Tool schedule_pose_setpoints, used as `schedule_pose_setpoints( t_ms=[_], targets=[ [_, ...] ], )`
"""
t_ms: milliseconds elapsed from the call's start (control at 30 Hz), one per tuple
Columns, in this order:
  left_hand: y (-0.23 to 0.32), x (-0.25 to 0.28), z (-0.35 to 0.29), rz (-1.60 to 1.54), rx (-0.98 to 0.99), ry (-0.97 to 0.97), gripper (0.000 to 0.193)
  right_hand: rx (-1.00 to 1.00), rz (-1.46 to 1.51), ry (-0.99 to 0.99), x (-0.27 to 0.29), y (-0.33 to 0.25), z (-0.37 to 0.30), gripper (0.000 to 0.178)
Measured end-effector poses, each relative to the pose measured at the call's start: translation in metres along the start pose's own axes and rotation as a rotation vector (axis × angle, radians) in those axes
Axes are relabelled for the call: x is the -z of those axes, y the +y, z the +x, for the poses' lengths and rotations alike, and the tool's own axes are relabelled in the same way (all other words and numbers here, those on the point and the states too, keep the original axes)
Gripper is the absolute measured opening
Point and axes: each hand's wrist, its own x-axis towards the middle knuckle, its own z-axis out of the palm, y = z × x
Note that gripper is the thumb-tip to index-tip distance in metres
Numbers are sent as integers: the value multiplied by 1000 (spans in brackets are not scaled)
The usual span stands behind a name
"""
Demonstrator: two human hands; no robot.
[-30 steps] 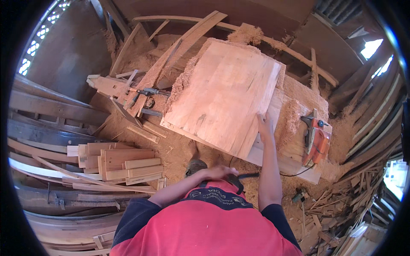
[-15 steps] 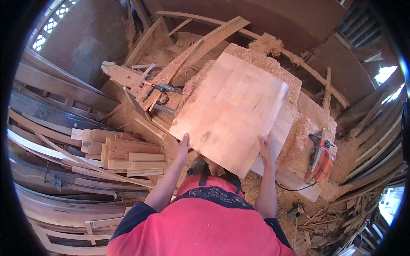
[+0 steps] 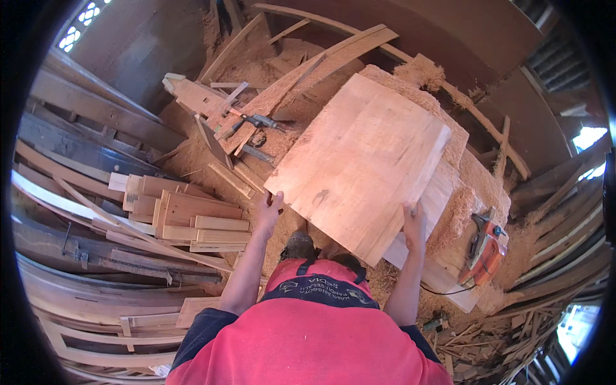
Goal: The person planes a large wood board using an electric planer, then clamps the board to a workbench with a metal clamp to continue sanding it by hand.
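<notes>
A wide, pale wooden panel (image 3: 359, 167) lies tilted across a bench strewn with shavings, one corner pointing toward me. At its near left corner, my left hand (image 3: 267, 210) is closed on the edge, fingertips at the corner. My right hand (image 3: 414, 226) grips the near right edge, its fingers partly hidden. Beneath the panel, another pale board (image 3: 440, 192) shows along the right side. An orange electric planer (image 3: 486, 256) rests to the right of the boards, its dark cord running toward me.
Shavings (image 3: 465, 212) heap around the boards. Left of the panel lie a clamp-like tool (image 3: 256, 120) and timber offcuts. Stacked wood blocks (image 3: 192, 218) and long planks (image 3: 96, 308) fill the left side. Scrap wood (image 3: 494, 340) litters the floor at lower right.
The whole view has shifted a little, and the panel appears slightly farther right. My left thumb has come off the panel's top face toward its corner. My right hand stays on the right edge.
</notes>
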Motion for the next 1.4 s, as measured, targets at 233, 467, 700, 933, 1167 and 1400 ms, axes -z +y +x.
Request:
schedule_pose_setpoints(
  t_ms=[233, 467, 700, 933, 1167, 1400],
  targets=[
    [0, 38, 26, 288, -226, -122, 96, 57, -645, 244, 41, -36, -22, 61],
    [52, 51, 73, 660, -517, -434, 108, -101, -628, 157, -33, -6, -56, 61],
    [89, 49, 101, 804, -510, -466, 85, -80, -780, 337, -79, 2, -51, 74],
    [72, 58, 115, 708, -379, -554, 64, -257, -568, 422, -79, 5, -50, 89],
    [87, 55, 137, 616, -286, -641, 58, -361, -470, 422, -86, 0, -51, 89],
    [72, 65, 135, 585, -285, -637, 60, -420, -362, 417, -94, 0, -75, 88]
  ],
)
